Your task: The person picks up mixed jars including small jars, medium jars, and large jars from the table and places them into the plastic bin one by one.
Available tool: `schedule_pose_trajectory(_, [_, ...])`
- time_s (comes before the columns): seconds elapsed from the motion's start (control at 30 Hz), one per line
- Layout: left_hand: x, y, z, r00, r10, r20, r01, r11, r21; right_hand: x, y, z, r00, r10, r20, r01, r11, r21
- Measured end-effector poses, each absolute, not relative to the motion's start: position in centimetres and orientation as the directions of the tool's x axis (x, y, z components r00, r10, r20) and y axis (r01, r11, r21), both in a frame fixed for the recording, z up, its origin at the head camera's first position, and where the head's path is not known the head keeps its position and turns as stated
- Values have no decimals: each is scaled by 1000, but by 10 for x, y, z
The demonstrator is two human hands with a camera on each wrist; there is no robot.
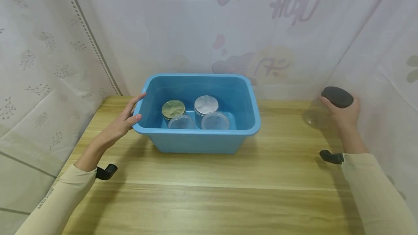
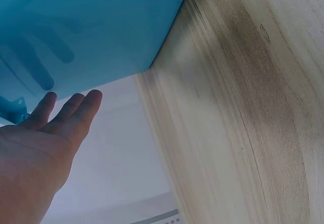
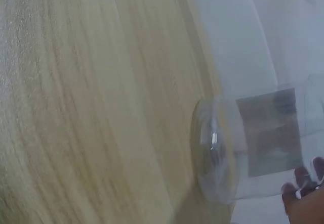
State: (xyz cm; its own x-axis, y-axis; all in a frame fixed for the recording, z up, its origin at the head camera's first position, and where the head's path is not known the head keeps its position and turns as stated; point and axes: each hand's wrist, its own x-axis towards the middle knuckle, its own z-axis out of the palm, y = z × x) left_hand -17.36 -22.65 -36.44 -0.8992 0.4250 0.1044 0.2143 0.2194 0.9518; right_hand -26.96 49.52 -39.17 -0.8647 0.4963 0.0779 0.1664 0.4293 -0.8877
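A blue plastic bin [image 1: 196, 140] stands on the wooden table, holding a jar with a gold lid [image 1: 173, 108], a jar with a silver lid [image 1: 206, 104] and two clear round lids or containers [image 1: 215, 120] near its front wall. My left hand [image 1: 125, 119] touches the bin's left rim, thumb and index fingertip over the edge; in the left wrist view its other fingers [image 2: 76, 118] stretch straight beside the outer wall. Off to the right, my right hand [image 1: 347, 113] grips a clear jar [image 3: 217, 153] with a black lid [image 1: 337, 97], its base close to the tabletop.
The wooden table [image 1: 209, 188] reaches back to a pale printed curtain [image 1: 183, 28]. More curtain [image 1: 39, 75] hangs along the left side, and another stretch [image 1: 392, 93] lies close behind the right hand.
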Motion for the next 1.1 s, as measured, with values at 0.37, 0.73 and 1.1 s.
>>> schedule_pose_trajectory(0.37, [-172,-222,-362,-894,433,116,219,197,955,-270,489,-377,-872,489,11,211,395,-894])
schedule_pose_trajectory(0.73, [-170,-222,-362,-898,424,117,223,208,952,-277,462,-342,-906,416,75,121,426,-897])
schedule_pose_trajectory(1.1, [-171,-222,-363,-897,425,118,214,186,959,-286,434,-312,-922,328,203,-63,390,-919])
